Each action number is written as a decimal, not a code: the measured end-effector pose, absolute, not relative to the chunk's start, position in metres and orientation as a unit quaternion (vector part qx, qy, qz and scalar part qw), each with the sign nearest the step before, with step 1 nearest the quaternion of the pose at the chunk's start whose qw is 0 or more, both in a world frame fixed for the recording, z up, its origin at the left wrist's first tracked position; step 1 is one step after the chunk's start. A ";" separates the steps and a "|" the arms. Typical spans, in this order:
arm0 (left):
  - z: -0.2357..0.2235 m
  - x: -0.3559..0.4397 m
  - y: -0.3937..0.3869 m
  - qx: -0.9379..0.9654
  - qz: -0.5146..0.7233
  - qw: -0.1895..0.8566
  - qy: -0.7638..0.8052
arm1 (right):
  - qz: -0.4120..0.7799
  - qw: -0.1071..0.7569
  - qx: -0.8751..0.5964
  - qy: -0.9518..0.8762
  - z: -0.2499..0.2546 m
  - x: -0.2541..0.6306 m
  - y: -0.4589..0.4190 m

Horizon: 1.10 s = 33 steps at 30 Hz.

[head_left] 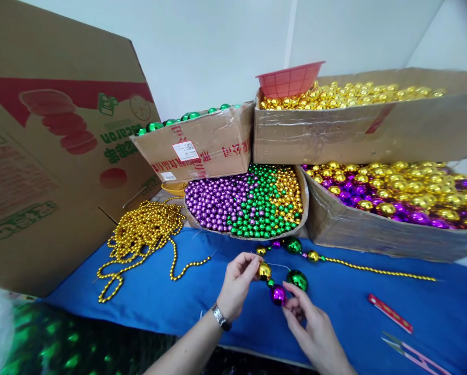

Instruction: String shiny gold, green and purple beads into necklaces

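Observation:
My left hand (241,278), with a metal-band watch on its wrist, pinches a string beside a shiny gold bead (264,271). Strung after that come a small green bead (271,283) and a large purple bead (277,295). My right hand (305,312) has its thumb and fingertips closed at the lower right of the purple bead; what exactly they pinch is partly hidden. A large green bead (297,280) rests on the blue cloth just beyond the right fingers, with thin clear string (282,266) arcing toward it. Behind lies a strung bead row (293,245) ending in small gold beads.
A bin of small purple, green and gold beads (243,203) stands ahead. Boxes of larger beads (393,192) rise at right, a red basket (291,80) on top. Gold bead strands (147,229) pile at left beside a big carton (61,156). Snips (415,354) and a red-cased tool (390,312) lie right.

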<state>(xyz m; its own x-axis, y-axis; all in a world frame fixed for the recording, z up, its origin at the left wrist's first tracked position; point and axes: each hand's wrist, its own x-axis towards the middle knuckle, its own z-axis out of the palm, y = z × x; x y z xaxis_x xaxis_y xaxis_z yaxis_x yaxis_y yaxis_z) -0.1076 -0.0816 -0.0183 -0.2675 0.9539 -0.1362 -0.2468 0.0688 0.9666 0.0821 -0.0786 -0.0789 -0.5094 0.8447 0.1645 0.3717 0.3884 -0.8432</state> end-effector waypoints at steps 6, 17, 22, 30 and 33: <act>-0.019 -0.109 -0.081 0.338 0.594 0.500 0.532 | 0.400 0.289 -0.402 -0.771 -0.079 0.084 -0.079; -0.020 -0.110 -0.079 0.317 0.600 0.514 0.525 | 0.411 0.293 -0.405 -0.762 -0.071 0.084 -0.081; -0.022 -0.112 -0.078 0.316 0.600 0.520 0.519 | 0.420 0.293 -0.406 -0.757 -0.071 0.084 -0.082; -0.023 -0.113 -0.079 0.291 0.595 0.548 0.511 | 0.429 0.287 -0.408 -0.753 -0.066 0.085 -0.083; -0.022 -0.111 -0.081 0.293 0.586 0.572 0.493 | 0.431 0.291 -0.408 -0.750 -0.064 0.084 -0.082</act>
